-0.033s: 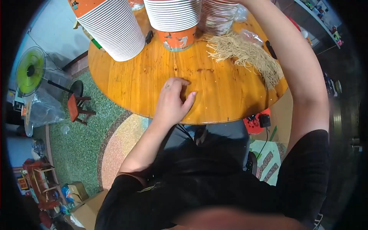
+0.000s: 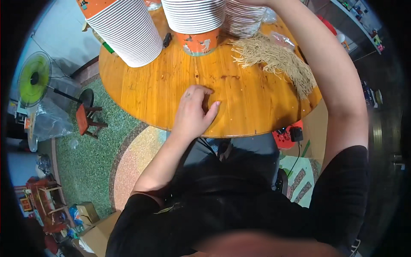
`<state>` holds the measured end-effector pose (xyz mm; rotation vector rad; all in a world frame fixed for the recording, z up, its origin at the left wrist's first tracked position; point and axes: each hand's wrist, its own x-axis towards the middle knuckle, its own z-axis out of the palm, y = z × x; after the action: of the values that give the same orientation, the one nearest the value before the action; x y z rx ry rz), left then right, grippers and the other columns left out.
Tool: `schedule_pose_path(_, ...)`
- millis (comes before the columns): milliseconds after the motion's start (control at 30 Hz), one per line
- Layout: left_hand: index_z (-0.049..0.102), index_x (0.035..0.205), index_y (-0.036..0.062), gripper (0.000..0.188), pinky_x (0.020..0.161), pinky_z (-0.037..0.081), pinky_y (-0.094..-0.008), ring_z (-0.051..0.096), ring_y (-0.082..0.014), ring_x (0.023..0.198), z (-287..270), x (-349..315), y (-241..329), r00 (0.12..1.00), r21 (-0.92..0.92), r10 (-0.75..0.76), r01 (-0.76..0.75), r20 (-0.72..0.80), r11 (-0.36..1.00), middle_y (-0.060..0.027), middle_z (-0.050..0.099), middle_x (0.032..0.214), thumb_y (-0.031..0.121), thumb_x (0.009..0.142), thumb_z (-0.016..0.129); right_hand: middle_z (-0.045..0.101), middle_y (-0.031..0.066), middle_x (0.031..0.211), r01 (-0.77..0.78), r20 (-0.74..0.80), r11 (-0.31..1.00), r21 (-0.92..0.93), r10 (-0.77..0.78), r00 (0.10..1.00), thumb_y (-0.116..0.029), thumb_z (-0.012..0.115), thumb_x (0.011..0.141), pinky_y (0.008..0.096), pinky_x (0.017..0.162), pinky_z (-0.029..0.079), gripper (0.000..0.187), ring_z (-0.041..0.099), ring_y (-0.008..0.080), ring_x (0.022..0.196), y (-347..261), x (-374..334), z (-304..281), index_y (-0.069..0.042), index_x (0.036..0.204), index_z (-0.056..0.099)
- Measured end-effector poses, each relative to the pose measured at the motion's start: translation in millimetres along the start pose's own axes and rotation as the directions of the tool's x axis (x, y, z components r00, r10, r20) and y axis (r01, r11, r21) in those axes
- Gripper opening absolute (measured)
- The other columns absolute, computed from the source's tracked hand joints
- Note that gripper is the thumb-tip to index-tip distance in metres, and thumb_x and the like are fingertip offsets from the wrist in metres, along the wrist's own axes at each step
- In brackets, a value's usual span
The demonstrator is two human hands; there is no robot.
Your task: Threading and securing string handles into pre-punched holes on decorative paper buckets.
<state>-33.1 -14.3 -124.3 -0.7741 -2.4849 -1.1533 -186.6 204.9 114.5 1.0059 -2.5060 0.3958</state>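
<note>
My left hand [image 2: 193,109] rests on the wooden table near its front edge. Its fingers are loosely bent, the thumb stands apart, and nothing is in it. At the top edge my right hand [image 2: 253,1] reaches over a stack of pale round discs, perhaps lids [image 2: 245,21]. Most of that hand is cut off, so its fingers do not show. Left of the discs stands a tall stack of white-rimmed paper tubs [image 2: 195,19], the lowest with an orange printed side. Another tall stack of tubs [image 2: 132,38] leans at the far left.
A bundle of beige strings [image 2: 274,60] lies on the table [image 2: 145,94] at the right, beside a clear plastic bag [image 2: 282,40]. A small black object [image 2: 167,40] sits between the stacks. On the left are a green fan [image 2: 34,78] and a red stool [image 2: 85,120].
</note>
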Motion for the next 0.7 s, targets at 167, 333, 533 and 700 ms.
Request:
schedule_pose_path(167,0.062,0.105,-0.0009,0.028,0.090,0.051,-0.0441,0.063,-0.0393,0.102,3,1,2,1.000,-0.008,0.007,-0.007,0.006,1.000,-0.0195,0.064,0.106,0.013,0.086,0.076,0.074,0.0222,0.095,0.005,0.136,0.996,-0.086,0.007,0.991,-0.024,0.073,0.089,0.0445,0.079,0.055,0.028,0.072,0.0361,0.088,8,10,30,-0.002,0.107,0.076)
schedule_pose_path(333,0.063,0.105,-0.0006,0.027,0.091,0.051,-0.0440,0.063,-0.0390,0.102,1,0,3,1.000,0.009,0.002,-0.002,-0.003,1.000,-0.0192,0.064,0.106,0.014,0.086,0.077,0.074,0.0209,0.091,-0.042,0.116,0.992,-0.122,0.056,0.992,-0.023,0.078,0.084,0.0430,0.077,0.056,0.023,0.072,0.0347,0.084,0,17,19,-0.002,0.096,0.078)
schedule_pose_path(533,0.065,0.104,-0.0005,0.028,0.088,0.051,-0.0437,0.062,-0.0361,0.097,4,-1,1,1.000,0.008,0.006,-0.006,0.000,1.000,-0.0166,0.062,0.099,0.017,0.086,0.077,0.076,0.0122,0.082,-0.204,0.037,0.942,0.266,0.201,0.979,-0.015,0.079,0.085,0.0365,0.072,0.056,0.018,0.070,0.0205,0.074,16,25,10,0.000,0.094,0.078)
schedule_pose_path(700,0.065,0.102,-0.0002,0.027,0.085,0.052,-0.0440,0.062,-0.0361,0.094,4,-1,-2,1.000,-0.003,0.002,-0.002,0.003,1.000,-0.0162,0.062,0.095,0.017,0.086,0.077,0.077,0.0113,0.093,0.013,-0.364,0.928,0.372,0.133,0.922,-0.012,0.074,0.090,0.0321,0.076,0.056,0.025,0.070,0.0174,0.079,11,25,7,0.003,0.110,0.074)
